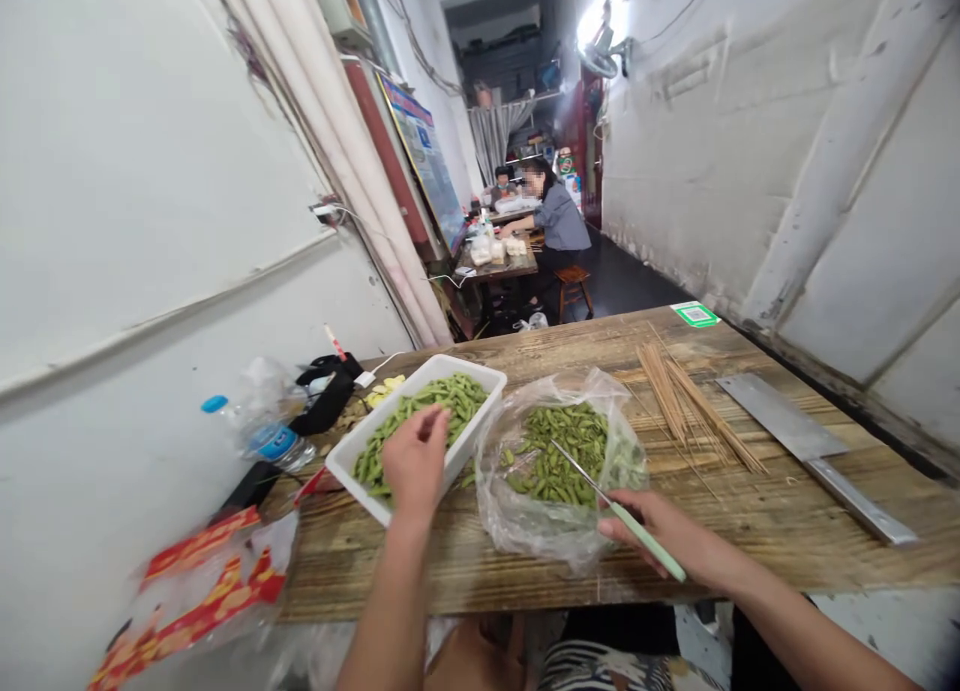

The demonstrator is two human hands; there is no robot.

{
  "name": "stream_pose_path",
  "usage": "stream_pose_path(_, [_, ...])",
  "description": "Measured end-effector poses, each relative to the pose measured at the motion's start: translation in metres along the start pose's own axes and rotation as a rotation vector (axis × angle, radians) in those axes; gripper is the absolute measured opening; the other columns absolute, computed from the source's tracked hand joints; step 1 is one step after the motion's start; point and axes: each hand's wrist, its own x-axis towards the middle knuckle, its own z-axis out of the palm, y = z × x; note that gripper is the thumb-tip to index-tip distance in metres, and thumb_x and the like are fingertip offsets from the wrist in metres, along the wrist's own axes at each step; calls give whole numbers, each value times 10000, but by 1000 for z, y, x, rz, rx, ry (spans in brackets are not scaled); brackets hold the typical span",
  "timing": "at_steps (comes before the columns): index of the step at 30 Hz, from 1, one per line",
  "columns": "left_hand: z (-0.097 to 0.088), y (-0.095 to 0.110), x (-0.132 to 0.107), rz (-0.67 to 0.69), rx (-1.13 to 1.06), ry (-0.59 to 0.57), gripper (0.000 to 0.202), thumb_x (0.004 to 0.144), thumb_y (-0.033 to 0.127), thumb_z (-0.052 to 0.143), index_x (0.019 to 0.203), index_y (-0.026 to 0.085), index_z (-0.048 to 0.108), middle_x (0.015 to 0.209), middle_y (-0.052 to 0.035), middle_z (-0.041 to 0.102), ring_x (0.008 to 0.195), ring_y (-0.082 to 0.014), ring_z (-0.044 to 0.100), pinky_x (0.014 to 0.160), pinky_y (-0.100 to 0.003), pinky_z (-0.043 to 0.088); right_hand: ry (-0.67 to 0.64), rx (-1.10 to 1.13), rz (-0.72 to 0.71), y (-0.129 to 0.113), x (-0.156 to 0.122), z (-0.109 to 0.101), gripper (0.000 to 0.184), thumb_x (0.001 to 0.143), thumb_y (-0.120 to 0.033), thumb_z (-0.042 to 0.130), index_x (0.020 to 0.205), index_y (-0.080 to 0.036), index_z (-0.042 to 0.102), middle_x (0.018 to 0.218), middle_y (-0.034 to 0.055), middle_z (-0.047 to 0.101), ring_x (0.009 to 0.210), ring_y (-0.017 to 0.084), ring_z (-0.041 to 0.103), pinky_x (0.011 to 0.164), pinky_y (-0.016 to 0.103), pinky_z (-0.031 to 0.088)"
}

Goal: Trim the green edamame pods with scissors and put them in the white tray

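Observation:
My left hand (416, 461) is over a white plastic tray (489, 373) that holds green edamame pods (457, 396). Its fingers are curled together, and whatever they may hold is hidden. My right hand (660, 531) grips a small knife by its light green handle (649, 543). The thin blade (576, 463) points up and left over an open clear plastic bag (495, 506). Inside the bag lie many darker green pods (566, 436), right of the tray.
Thin wooden skewers (671, 396) and a cleaver (787, 411) lie on the wooden table (450, 571) to the right. A water bottle (274, 441), a black box (330, 391) and a red printed bag (210, 581) are at left. Another person (559, 216) sits at a farther table.

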Motion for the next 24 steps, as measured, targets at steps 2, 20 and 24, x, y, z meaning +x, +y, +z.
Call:
stream_pose_path(2, [-15,-15,35,110,207,40,281,779,339,571,924,122,676,844,-93,706,751,-215,635,755,-352,466,-9,-1,-5,2,0,-1,382,799,-526,541,808,-145,567,500,-60,427,457,84,382,461,195,307])
stream_pose_path(20, [65,-10,-44,458,599,-1120,203,712,79,493,766,138,680,884,-144,656,840,-246,620,720,-312,446,6,-14,77,-4,-13,2,388,798,-519,525,778,-133,567,492,-54,451,427,77,395,417,180,291])
stream_pose_path(24, [65,-17,-44,452,565,-1139,225,751,86,458,802,170,661,923,-108,639,843,-206,611,739,-281,433,4,-41,78,-6,-15,3,369,791,-491,549,802,-126,598,515,-46,466,448,83,412,431,179,296])
